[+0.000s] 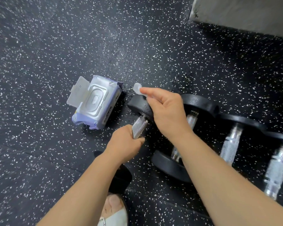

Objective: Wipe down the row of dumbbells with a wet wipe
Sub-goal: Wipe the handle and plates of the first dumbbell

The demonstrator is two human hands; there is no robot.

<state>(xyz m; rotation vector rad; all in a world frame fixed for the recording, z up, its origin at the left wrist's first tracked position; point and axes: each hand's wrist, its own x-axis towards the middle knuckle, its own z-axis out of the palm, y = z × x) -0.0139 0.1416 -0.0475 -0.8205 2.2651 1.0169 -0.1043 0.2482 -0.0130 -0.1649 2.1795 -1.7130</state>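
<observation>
A small black dumbbell with a knurled metal handle is tilted up off the floor. My left hand grips that handle near its lower end. My right hand holds a crumpled white wet wipe over the dumbbell's upper black head. To the right a row of black dumbbells lies on the floor: a larger one, then another, then one more at the frame's right edge. My right forearm hides part of the larger one.
A purple wet wipe pack with its lid flipped open lies on the speckled black rubber floor, left of the lifted dumbbell. A grey block fills the top right corner. A foot in a pale shoe shows at the bottom.
</observation>
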